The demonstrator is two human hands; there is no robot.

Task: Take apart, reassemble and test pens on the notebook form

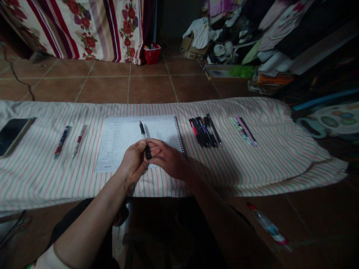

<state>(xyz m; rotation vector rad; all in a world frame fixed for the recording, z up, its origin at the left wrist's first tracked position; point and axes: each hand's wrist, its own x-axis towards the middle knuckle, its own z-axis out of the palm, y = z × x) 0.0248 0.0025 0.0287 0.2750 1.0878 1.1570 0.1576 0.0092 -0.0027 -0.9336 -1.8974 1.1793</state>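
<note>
**A:** What sits furthest left on the pink-and-green striped cloth (280,175)?

**B:** A dark smartphone (12,136), lying near the cloth's edge. Just right of it are 2 separate pens: a dark patterned pen (62,142) and a slimmer red-and-silver pen (79,141).

**A:** And the hands?

**B:** The left hand (134,161) is closed around the lower barrel of a black pen (146,144). The pen tilts upward, above a spiral-bound notebook (137,144) with a printed page showing.

**A:** Is the right hand (168,158) gripping that pen too?

**B:** I cannot tell. Its fingers are half curled and reach across to the pen, right beside the left hand, but they may only be touching it.

**A:** What comes after the notebook, moving right?

**B:** A tight, fanned group of dark and coloured pens (205,130), then a smaller group of patterned pens (243,131), well apart from the first. Below the cloth's right side, a clear plastic bottle (267,226) with a red cap lies on the brown floor tiles (308,213).
</note>
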